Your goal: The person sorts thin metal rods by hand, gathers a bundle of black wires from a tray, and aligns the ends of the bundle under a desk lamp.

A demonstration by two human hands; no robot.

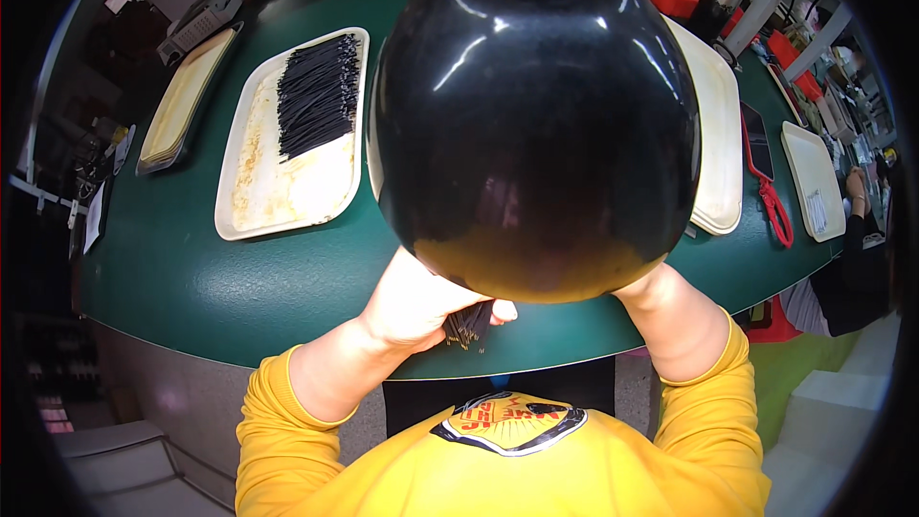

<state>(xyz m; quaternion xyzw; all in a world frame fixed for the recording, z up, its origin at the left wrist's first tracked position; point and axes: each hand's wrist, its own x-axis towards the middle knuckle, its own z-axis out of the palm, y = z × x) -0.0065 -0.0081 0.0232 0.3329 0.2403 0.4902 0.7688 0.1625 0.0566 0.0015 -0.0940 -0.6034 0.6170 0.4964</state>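
My left hand (421, 302) is closed round a bundle of thin black wires (467, 327) at the near edge of the green table. The bundle's small metallic tips stick out toward me below the fingers. A big glossy black lamp shade (536, 134) hangs over the work spot and covers part of that hand. Under the same shade my right hand (651, 282) disappears from the wrist on, so its fingers are hidden. To the left, a cream tray (254, 201) holds a neat row of many similar black wires (318, 96).
The green tabletop (172, 268) curves around me. A stack of trays (187, 101) stands far left, another tray stack (718, 134) right of the lamp. Red-handled scissors (777, 215) lie beside a small tray (814, 182) with white pieces. Another person's hand (855, 187) is at far right.
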